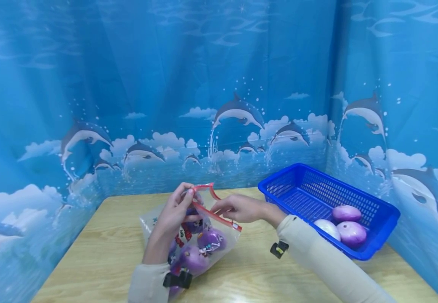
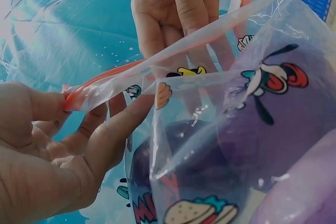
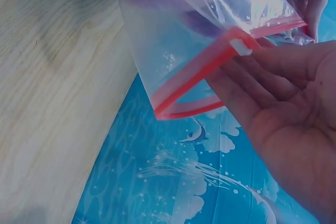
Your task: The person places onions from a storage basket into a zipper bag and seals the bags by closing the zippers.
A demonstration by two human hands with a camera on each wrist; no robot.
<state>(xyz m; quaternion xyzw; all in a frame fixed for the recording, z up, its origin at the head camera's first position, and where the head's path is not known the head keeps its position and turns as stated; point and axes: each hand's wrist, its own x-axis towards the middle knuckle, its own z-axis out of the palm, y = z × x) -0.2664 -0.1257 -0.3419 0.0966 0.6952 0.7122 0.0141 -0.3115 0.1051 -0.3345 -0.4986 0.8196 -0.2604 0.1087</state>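
Note:
A clear zip bag [image 1: 231, 239] with a red zip edge [image 1: 220, 219] and cartoon prints stands on the table with several purple onions [image 1: 194, 259] inside. My left hand [image 1: 171, 210] pinches the left end of the bag's mouth between thumb and fingers. On the other side, my right hand [image 1: 239, 208] grips the near zip edge, its fingers reaching into the mouth. A white slider [image 3: 241, 46] sits by the right thumb in the right wrist view. Between the hands the two red edges stand apart.
To the right stands a blue plastic basket [image 1: 279, 179] holding two purple onions [image 1: 351, 234] and a paler one [image 1: 327, 229]. The wooden table [image 1: 101, 248] meets a blue dolphin-print curtain [image 1: 188, 84] at the back and sides.

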